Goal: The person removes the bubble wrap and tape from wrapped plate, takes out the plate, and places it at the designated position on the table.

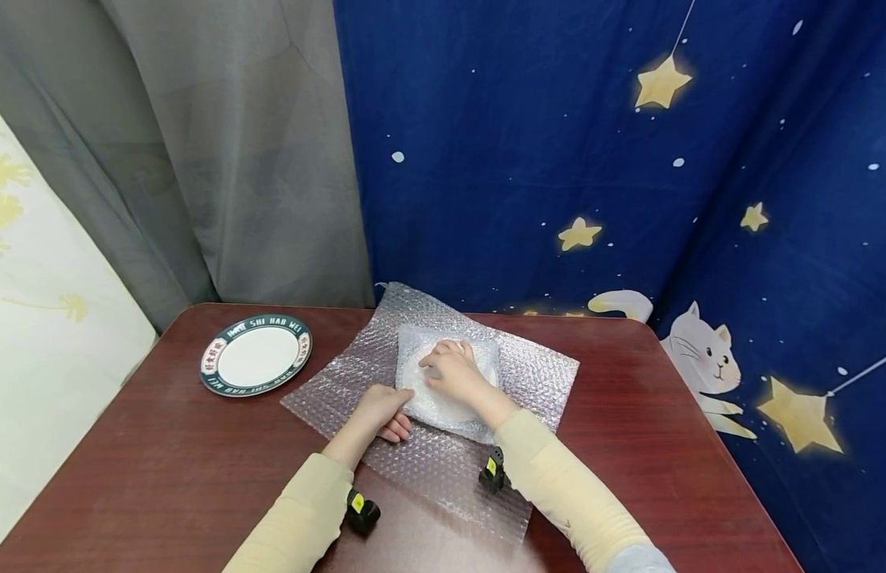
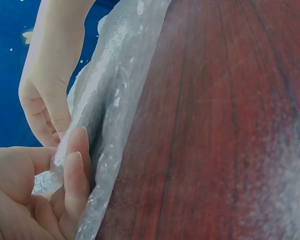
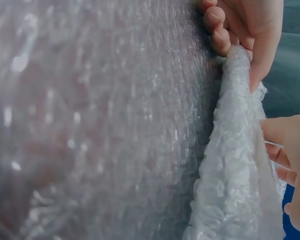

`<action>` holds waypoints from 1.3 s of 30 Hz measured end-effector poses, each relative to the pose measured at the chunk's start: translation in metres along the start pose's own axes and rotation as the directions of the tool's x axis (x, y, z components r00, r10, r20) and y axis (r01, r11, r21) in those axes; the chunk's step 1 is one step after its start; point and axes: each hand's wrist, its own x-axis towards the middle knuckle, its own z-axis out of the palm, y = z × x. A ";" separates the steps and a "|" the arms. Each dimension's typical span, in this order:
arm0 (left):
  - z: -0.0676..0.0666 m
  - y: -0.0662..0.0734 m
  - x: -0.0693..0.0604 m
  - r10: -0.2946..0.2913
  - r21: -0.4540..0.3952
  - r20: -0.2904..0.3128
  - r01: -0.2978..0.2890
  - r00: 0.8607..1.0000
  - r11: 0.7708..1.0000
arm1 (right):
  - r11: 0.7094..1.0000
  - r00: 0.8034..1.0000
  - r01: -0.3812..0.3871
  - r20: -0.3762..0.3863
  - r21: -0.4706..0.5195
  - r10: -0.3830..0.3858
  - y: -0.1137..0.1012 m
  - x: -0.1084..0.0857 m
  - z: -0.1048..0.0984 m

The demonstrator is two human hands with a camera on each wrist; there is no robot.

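A square packet of bubble wrap (image 1: 443,412), with a round white plate-like shape showing through, lies on a larger spread sheet of bubble wrap (image 1: 539,370). My left hand (image 1: 380,412) pinches the packet's near left edge, thumb on top and fingers beneath; the left wrist view shows that grip close up. On the packet's upper face rests my right hand (image 1: 458,374), its fingers spread and lightly bent. In the right wrist view, the right hand (image 3: 292,150) touches the packet from one side while the left hand (image 3: 255,30) grips its edge.
A white plate (image 1: 258,356) with a dark green lettered rim stands at the table's far left. The brown wooden table (image 1: 163,461) extends around the sheet. Behind it hang a grey curtain (image 1: 249,143) and a blue star-patterned curtain (image 1: 500,159).
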 end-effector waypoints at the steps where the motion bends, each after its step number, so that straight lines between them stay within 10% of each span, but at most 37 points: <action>1: 0.000 0.000 0.000 0.001 0.001 -0.001 -0.001 1.000 1.000 | 1.000 1.000 -0.002 0.001 0.003 0.002 0.000 0.000 0.000; 39: 0.000 0.000 -0.003 0.018 0.015 -0.013 -0.018 1.000 1.000 | 0.997 0.999 -0.040 -0.011 0.065 0.041 -0.002 -0.006 0.003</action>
